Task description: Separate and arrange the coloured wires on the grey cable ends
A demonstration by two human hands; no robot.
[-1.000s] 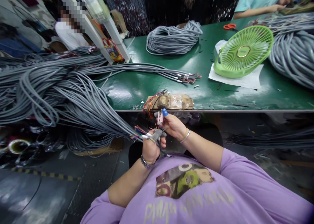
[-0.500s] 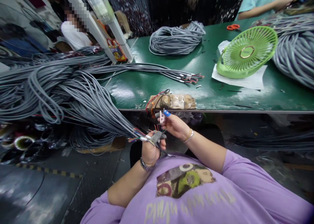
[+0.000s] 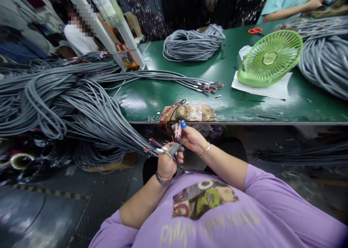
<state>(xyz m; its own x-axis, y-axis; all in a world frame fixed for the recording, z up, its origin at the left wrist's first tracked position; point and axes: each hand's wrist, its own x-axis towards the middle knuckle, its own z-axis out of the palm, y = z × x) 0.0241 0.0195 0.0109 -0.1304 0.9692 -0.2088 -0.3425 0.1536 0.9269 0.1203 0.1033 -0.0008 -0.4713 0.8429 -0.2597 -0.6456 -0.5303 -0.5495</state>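
The left hand [image 3: 166, 166] is gripping a slim, grey cable [image 3: 180, 167]. Just to its right, the right hand [image 3: 194, 141] is pinching a small, pale-pink clip [image 3: 178, 130].

Tabletop [image 3: 231, 102]: glossy, smooth. Cable bundle [image 3: 94, 108]: smooth plastic-looking sheathing, soft sheen. Fan [image 3: 268, 68]: smooth plastic. Block [image 3: 208, 114]: rough, wood-like (shiny clear tape [image 3: 199, 112] across it). Shirt [image 3: 214, 228]: matt cloth.
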